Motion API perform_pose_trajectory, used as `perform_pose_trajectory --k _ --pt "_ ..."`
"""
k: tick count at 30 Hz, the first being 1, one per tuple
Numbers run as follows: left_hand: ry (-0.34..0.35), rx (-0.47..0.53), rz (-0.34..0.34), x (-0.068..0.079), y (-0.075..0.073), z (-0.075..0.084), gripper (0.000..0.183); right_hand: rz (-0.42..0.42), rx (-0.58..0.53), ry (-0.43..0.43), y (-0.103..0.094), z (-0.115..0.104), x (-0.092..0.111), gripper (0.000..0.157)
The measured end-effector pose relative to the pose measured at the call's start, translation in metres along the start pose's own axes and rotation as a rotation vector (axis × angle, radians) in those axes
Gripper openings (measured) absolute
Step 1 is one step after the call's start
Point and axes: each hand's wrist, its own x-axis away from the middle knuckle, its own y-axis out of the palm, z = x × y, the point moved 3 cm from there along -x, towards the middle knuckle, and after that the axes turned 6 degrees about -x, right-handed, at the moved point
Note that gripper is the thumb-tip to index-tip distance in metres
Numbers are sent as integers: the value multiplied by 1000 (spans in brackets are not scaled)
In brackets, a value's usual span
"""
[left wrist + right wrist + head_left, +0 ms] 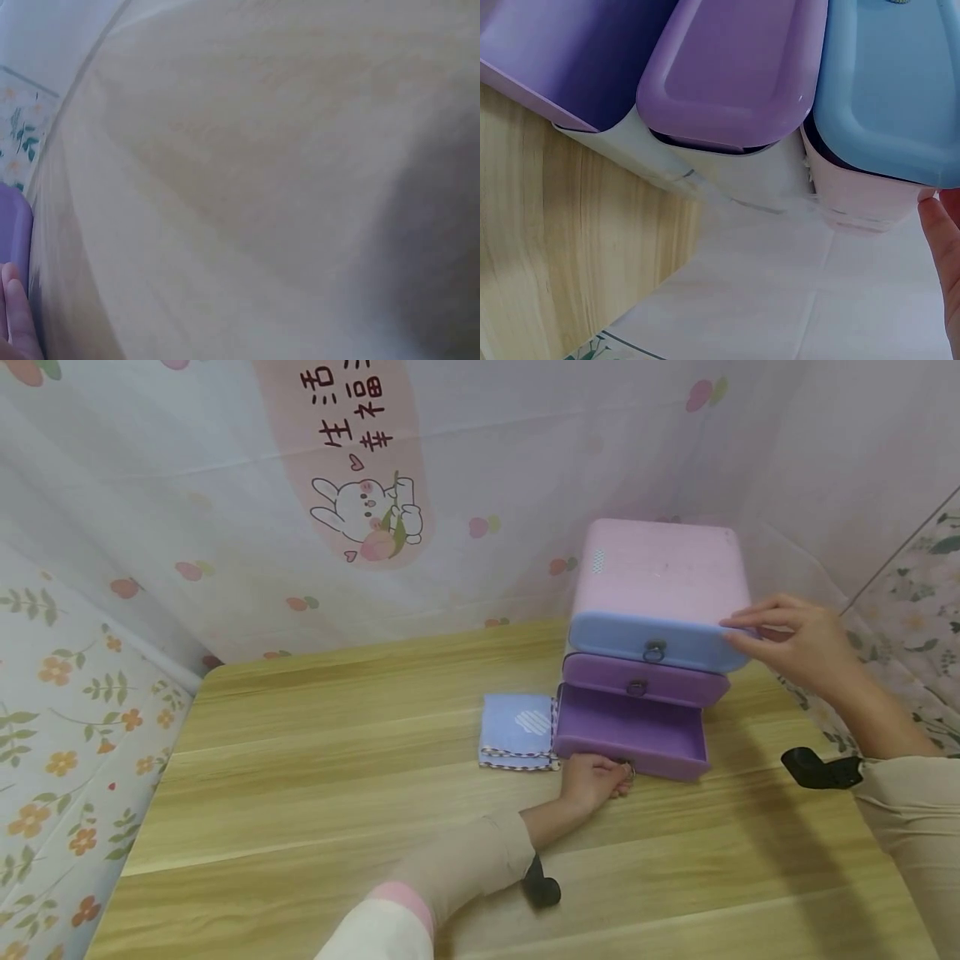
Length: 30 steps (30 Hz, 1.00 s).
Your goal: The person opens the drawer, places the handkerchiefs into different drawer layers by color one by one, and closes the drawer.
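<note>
A drawer cabinet with a pink top stands at the right of the table. Its blue top drawer and purple middle drawer look pushed in. The purple bottom drawer is pulled out, and nothing shows inside it. My left hand pinches the ring pull on that drawer's front. My right hand touches the upper right corner of the cabinet, its fingers fairly straight. In the right wrist view, a finger meets the cabinet's side beside the blue drawer front.
A folded blue cloth with a checked edge lies against the bottom drawer's left side. Behind the wooden table hangs a printed curtain. A dark wrist mount sits at the left sleeve, another at the right.
</note>
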Motion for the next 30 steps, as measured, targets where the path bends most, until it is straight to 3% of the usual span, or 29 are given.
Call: perform_pose_trajectory --k 12,24,30 --pt "-85 69 15 25 1 -4 12 23 10 -4 0 2 -1 15" --pt "-112 68 -13 43 0 -10 10 18 12 6 0 1 0 16" --pt "-79 94 -47 49 -2 -11 10 26 17 15 1 4 -1 16"
